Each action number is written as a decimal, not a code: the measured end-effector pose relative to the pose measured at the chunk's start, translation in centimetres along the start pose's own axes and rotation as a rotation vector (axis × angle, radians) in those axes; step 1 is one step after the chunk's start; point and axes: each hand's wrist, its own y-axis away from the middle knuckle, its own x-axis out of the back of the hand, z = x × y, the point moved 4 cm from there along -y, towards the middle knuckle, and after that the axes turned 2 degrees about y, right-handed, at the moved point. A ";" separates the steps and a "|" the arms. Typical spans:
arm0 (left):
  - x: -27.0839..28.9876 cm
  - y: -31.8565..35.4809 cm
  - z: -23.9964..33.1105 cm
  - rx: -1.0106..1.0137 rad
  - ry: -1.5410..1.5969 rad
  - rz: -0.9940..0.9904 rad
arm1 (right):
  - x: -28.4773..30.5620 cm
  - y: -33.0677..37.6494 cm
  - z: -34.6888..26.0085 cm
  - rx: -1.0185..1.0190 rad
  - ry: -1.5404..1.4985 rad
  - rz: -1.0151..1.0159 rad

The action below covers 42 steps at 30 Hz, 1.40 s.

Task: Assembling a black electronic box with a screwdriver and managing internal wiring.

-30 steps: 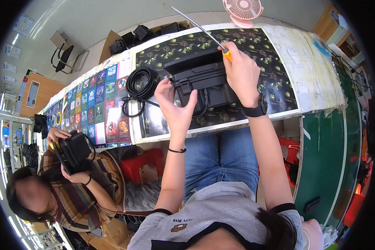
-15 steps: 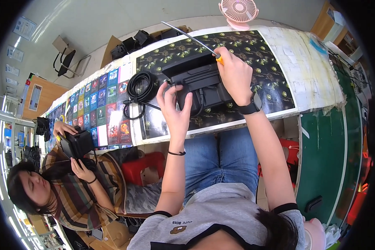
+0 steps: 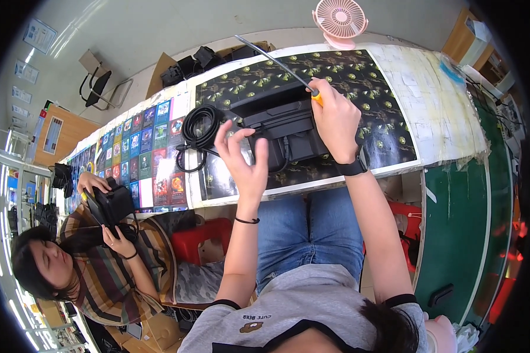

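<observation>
Centre frame, a boxy black plastic device (image 3: pixel 285 132) is kept on the bench (image 3: pixel 388 117). Right hand (image 3: pixel 335 120) fingers are wrapped round a long orange-handled screwdriver (image 3: pixel 277 62), angled for reach; left hand (image 3: pixel 244 162) fingers are spread open, probably for steadying.

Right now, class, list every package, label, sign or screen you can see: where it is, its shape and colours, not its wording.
Card sheet: on the table's left part, a grid of small rectangular pictures, blue and red.
Wall notices: upper left, pale rectangles with blue.
Framed board: left, on a brown panel, pale rectangle.
Cardboard box: behind the table, brown, open.
No screen shows.
</observation>
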 end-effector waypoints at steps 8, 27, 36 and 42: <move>-1.4 -9.5 2.5 -0.136 0.077 -0.047 | 0.0 0.5 0.4 0.012 -0.037 0.038; -6.2 -6.5 1.2 -0.386 -0.509 -0.255 | -1.0 -0.4 0.3 -0.050 -0.028 -0.051; -5.5 -6.8 -0.1 -0.413 -0.382 -0.485 | -3.0 -1.3 1.6 -0.093 -0.026 -0.140; -5.0 -7.1 0.3 -0.429 -0.332 -0.617 | -3.5 -1.2 1.8 -0.073 -0.034 -0.095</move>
